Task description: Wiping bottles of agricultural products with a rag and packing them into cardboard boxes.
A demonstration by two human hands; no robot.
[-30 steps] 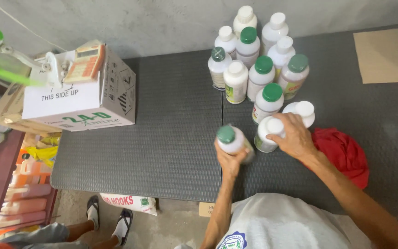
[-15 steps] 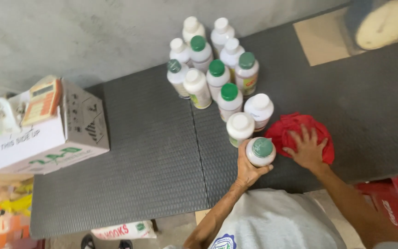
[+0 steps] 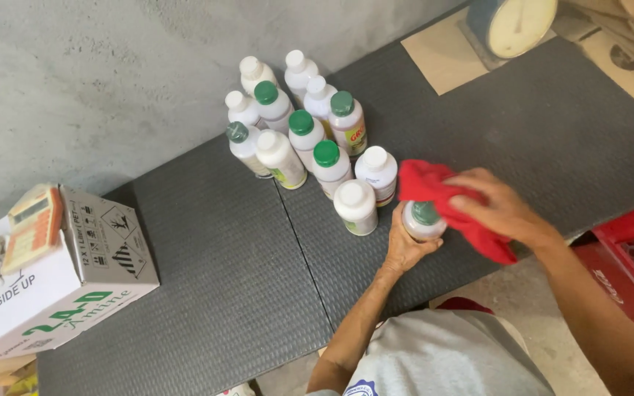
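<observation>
A person is standing at a dark ribbed mat (image 3: 221, 279), wiping a green-capped bottle (image 3: 423, 220) with a red cloth (image 3: 434, 192). The left hand (image 3: 405, 248) is clenching the bottle from below and behind, its fingers curling around the white body while the thumb side is pressing against the near wall. The right hand (image 3: 494, 205) is gripping the cloth, bunching it over the bottle's right shoulder and cap, fingers closed on the fabric.

The bottle is being held just right of the cluster of bottles (image 3: 304, 132), close beside the nearest white-capped bottle (image 3: 356, 207), and it looks lifted or tilted off the mat, though whether its base is touching cannot be told.

The likeliest trouble, judging from this view: the wiping hand or a trailing fold of cloth is working so near the cluster that a sweep to the left could be knocking the white-capped bottle into its neighbours, toppling them like pins. A twisting rub could also be loosening the green cap, and a slack left grip would be letting the smooth bottle slip toward the mat's near edge.

Well left of the cluster, a cardboard box (image 3: 45, 286) is sitting; a dial scale (image 3: 515, 22) is standing far right of it.
</observation>
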